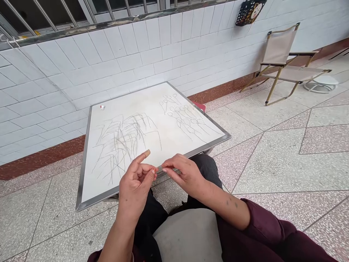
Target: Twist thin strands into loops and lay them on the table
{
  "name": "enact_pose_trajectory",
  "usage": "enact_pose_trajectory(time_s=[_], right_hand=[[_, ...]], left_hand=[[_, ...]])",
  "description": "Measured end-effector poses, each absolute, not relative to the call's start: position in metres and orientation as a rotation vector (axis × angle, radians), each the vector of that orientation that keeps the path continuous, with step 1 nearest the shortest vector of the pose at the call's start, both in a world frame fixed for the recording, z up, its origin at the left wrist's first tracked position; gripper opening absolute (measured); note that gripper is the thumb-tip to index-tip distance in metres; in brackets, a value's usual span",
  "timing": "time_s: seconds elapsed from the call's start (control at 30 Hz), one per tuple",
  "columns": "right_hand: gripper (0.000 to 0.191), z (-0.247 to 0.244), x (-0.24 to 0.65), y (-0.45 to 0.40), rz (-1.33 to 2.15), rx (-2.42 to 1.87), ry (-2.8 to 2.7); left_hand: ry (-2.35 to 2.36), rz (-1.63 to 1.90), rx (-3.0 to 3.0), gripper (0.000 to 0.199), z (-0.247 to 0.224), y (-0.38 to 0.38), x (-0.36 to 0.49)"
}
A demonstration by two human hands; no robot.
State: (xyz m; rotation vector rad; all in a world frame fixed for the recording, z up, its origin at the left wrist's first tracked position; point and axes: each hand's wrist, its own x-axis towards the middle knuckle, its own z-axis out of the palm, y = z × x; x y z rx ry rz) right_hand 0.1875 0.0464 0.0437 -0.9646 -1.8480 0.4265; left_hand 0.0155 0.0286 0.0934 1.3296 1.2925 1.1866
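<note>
Just over the table's near edge, my left hand [137, 178] and my right hand [185, 173] face each other, fingertips pinched. A short stretch of thin wire [160, 167] shows between them, both hands gripping it. A small reddish spot shows at the left thumb and fingertip; what it is I cannot make out. My left index finger stands raised, with a tan wrap on its tip. Beyond the hands, a loose pile of bent thin wires [117, 140] lies on the left of the white table [152, 98]. Several wires with looped ends [188, 120] lie on the right.
A small white and red item [102, 107] sits in the table's far left corner. The tiled wall [122, 62] runs behind the table. A folding chair [280, 62] and a round white stool [321, 84] stand to the right. A dark basket [249, 12] hangs on the wall.
</note>
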Motion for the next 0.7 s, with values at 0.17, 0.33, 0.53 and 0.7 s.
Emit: enact_pose_trajectory(time_s=[0.17,0.33,0.53,0.7], right_hand=[[0.011,0.041,0.184,0.043,0.532,-0.975,-1.795],[0.008,0.045,0.18,0.038,0.688,-1.017,-1.662],[0.011,0.041,0.18,0.038,0.662,-0.975,-1.727],[0.018,0.034,0.18,0.037,0.357,-0.994,-1.856]], left_hand=[[1.323,1.135,1.326,0.056,0.093,0.029,0.016],[1.406,1.097,1.398,0.05,0.097,0.027,0.018],[1.458,1.012,1.566,0.045,0.1,0.033,0.015],[1.51,0.991,1.554,0.049,0.102,0.036,0.019]])
